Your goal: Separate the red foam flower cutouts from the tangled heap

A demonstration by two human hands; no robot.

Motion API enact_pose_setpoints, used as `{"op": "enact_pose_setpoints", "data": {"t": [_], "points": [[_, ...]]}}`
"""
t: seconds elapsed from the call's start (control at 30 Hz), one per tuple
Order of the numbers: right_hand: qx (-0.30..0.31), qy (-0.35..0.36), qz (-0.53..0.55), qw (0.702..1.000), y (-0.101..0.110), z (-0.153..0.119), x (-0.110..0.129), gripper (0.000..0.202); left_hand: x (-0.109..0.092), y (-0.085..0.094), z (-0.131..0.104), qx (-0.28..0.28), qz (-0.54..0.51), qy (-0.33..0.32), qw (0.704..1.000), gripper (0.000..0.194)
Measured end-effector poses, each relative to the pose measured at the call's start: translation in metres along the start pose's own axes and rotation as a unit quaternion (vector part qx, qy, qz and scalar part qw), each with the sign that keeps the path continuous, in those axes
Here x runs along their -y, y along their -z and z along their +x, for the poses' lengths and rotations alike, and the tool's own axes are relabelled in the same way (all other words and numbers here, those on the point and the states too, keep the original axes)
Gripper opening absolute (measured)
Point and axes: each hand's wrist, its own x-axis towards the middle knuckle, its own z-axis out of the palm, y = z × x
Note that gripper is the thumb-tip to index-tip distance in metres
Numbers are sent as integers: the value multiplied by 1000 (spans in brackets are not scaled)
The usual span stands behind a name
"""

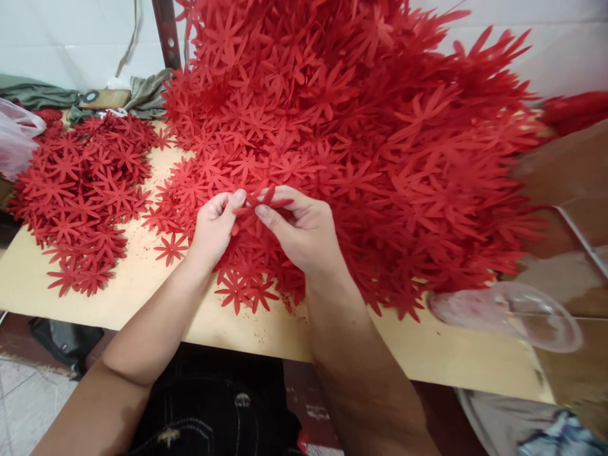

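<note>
Both of my hands pinch one red flower-shaped cutout (266, 197) with long narrow petals, in front of a big heap of the same pieces. My left hand (217, 218) grips its left side between thumb and fingers. On its right side, my right hand (304, 225) has the thumb laid over a petal and the fingers behind. The large heap (351, 139) of red cutouts rises behind and around my hands. A few loose flower cutouts (236, 290) lie on the table just below them.
A smaller pile of red cutouts (88, 190) sits at the left, near a white plastic bag (19, 136). Clear plastic containers (536, 316) stand at the table's (451, 354) right end beside cardboard boxes (570, 190). A phone-like object (104, 98) lies among cloths at the back left.
</note>
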Motion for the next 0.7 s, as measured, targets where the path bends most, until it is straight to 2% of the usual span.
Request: {"op": "enact_pose_setpoints", "data": {"t": [0.13, 0.2, 0.3, 0.4, 0.47, 0.6, 0.7], "points": [[-145, 3, -28, 989, 4, 4, -10, 14, -3, -3, -1, 36, -20, 19, 999, 23], [-218, 16, -16, 976, 10, 6, -15, 14, -3, -4, -1, 47, -32, 20, 998, 24], [-257, 41, -10, 966, 18, 8, -19, 12, -1, -3, 0, 40, -48, 21, 998, 25], [-237, 81, -41, 967, 21, 7, -16, 13, -2, -4, 1, 20, -54, 30, 998, 21], [-208, 84, -40, 974, 19, 5, -11, 14, -4, -4, 1, 5, -39, 37, 999, 20], [-107, 43, 16, 993, 14, 2, -2, 19, -7, -4, 0, -5, 2, 28, 1000, 28], [-24, 19, 45, 999, 8, 0, 2, 18, -4, -3, -1, 7, -15, 23, 1000, 28]]}}
